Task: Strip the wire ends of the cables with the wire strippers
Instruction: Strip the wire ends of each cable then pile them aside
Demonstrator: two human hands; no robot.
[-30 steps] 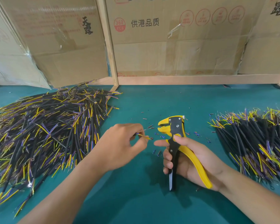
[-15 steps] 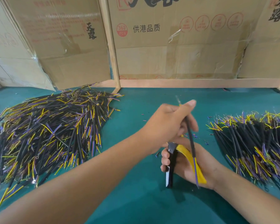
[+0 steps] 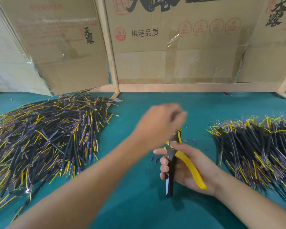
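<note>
Wire strippers (image 3: 172,164), yellow and black, are sitting upright in the right hand (image 3: 186,171), fingers curling round both handles, above the teal table (image 3: 139,204). Left hand (image 3: 162,124) is hovering just beyond the tool head, blurred; its grip cannot be told. 2 cable heaps are lying well apart: left pile (image 3: 45,139), right pile (image 3: 257,149). Cardboard boxes (image 3: 172,47) are standing behind.

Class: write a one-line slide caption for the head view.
Right hand grips wire strippers between two cable piles; blurred left hand above.
</note>
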